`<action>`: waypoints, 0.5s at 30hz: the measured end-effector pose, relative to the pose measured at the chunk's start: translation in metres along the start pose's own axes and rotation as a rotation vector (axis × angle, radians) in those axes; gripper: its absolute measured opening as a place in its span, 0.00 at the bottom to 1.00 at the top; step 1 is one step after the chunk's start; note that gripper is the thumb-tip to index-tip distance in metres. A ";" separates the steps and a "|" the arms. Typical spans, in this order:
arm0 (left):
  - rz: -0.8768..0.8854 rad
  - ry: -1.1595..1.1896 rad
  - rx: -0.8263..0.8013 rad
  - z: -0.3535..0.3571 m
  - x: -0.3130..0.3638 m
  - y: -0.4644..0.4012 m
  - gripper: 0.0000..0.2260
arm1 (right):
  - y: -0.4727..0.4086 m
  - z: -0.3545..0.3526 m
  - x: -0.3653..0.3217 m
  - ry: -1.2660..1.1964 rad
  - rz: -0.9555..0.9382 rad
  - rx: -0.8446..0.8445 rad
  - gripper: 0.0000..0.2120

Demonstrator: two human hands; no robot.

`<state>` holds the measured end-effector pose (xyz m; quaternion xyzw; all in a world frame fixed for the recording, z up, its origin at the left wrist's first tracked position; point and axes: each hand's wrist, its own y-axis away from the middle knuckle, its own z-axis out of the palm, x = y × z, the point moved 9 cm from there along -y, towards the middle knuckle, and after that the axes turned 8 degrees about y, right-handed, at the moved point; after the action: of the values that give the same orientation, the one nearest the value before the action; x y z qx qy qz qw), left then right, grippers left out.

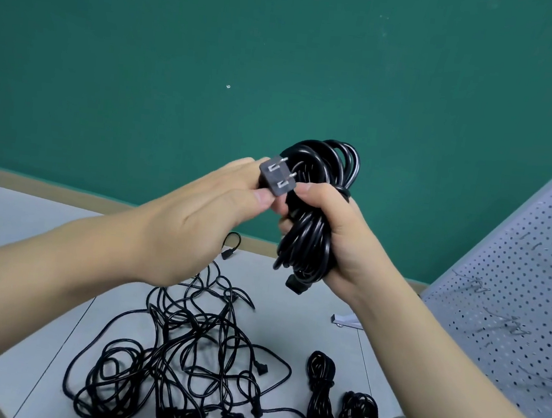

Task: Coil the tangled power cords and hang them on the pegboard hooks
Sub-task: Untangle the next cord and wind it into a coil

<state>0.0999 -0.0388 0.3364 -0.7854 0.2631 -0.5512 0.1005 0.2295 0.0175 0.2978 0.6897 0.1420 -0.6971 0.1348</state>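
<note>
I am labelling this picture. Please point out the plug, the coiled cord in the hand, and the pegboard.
plug (277, 180): head view, on its flat face between the prongs.
coiled cord (309, 232): head view, on the bundled strands.
pegboard (532, 256): head view, on its bare perforated panel.

No legible txt, labels or nos. anywhere.
</note>
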 end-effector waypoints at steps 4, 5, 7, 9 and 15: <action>0.060 0.062 0.007 -0.004 0.005 -0.001 0.20 | 0.001 0.003 -0.001 0.039 -0.036 -0.015 0.07; 0.085 0.061 -0.013 -0.002 0.011 -0.002 0.19 | 0.000 0.003 -0.001 0.038 -0.034 -0.010 0.06; 0.109 0.063 -0.022 -0.001 0.016 -0.004 0.18 | -0.001 0.002 0.001 0.025 -0.026 0.000 0.07; 0.114 0.051 -0.009 -0.003 0.015 -0.005 0.15 | -0.001 0.001 0.003 0.014 -0.015 0.017 0.11; 0.022 0.096 0.087 -0.022 -0.007 -0.009 0.07 | -0.002 -0.001 0.009 0.013 0.033 0.058 0.20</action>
<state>0.0805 -0.0248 0.3433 -0.7501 0.2519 -0.5979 0.1279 0.2295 0.0195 0.2889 0.6999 0.1111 -0.6943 0.1253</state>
